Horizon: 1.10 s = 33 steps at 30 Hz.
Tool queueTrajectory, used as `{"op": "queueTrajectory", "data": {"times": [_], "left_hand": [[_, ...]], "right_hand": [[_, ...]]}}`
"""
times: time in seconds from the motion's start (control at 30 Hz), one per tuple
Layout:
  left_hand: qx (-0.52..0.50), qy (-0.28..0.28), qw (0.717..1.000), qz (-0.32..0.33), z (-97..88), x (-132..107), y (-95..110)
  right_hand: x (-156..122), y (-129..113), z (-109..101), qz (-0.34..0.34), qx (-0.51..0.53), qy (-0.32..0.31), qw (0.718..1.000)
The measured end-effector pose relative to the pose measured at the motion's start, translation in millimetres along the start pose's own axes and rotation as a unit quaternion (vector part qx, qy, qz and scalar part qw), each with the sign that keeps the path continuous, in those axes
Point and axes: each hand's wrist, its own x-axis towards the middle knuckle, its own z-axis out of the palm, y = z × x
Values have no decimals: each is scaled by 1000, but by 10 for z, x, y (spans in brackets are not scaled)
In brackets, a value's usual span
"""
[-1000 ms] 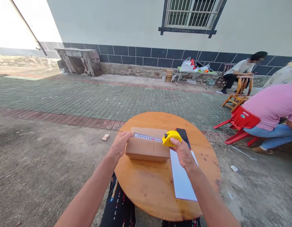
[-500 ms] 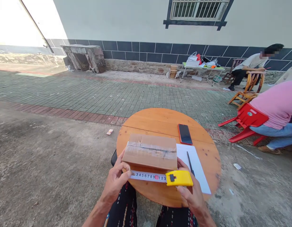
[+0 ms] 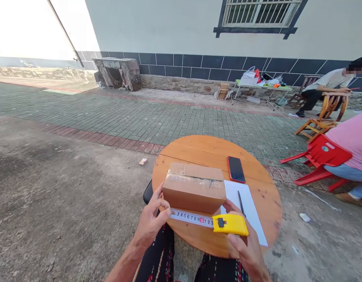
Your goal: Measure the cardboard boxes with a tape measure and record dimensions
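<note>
A taped cardboard box [image 3: 194,187] sits on a round wooden table [image 3: 210,150]. My left hand [image 3: 151,221] pinches the free end of a white measuring tape [image 3: 191,217] at the box's near left corner. My right hand [image 3: 247,246] grips the yellow tape measure case [image 3: 230,225] at the box's near right corner. The tape is stretched along the box's near bottom edge.
A white sheet of paper [image 3: 247,207] with a black pen [image 3: 241,202] lies right of the box, and a black phone [image 3: 236,169] rests behind it. To the right a person in pink sits on a red plastic chair [image 3: 318,158]. Another person sits by a wooden chair [image 3: 323,115] farther back.
Both hands brought the stretched tape from the box's top far edge down to its near bottom edge. Phone and pen are uncovered. The view has shifted a little to the left.
</note>
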Motion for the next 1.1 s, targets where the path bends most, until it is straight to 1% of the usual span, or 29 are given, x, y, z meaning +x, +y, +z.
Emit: {"op": "queueTrajectory", "data": {"times": [0.1, 0.2, 0.3, 0.33, 0.4, 0.5, 0.57, 0.63, 0.73, 0.83, 0.93, 1.1], "left_hand": [[35, 24, 999, 10, -28, -106, 62], [80, 46, 995, 31, -95, -193, 196], [84, 56, 994, 35, -196, -143, 375], [78, 58, 995, 31, -231, -83, 432], [69, 62, 995, 23, -289, 97, 529], [86, 73, 993, 25, -325, 468, 621], [114, 61, 991, 22, -314, 729, 648], [136, 43, 990, 19, -285, 962, 648], [153, 36, 988, 11, -241, 1205, 599], [171, 33, 985, 0, -219, 1320, 514], [191, 28, 981, -8, -215, 1362, 447], [222, 23, 975, -11, -196, 1424, 429]], "right_hand": [[-72, -89, -19, 1, -26, 12, 1000], [-159, -192, -99, -16, -65, 13, 998], [-180, -296, -193, -35, -74, 0, 997], [-157, -331, -215, -39, -69, 5, 997], [-52, -406, -237, -44, -55, 42, 997], [248, -535, -208, -46, -57, 101, 992], [507, -617, -155, -40, -77, 112, 990], [762, -672, -90, -37, -86, 109, 990], [1053, -678, -11, -15, -79, 108, 991], [1200, -619, 14, 7, -64, 109, 992], [1257, -569, 1, 16, -57, 109, 992], [1323, -531, -37, 22, -69, 117, 990]]}}
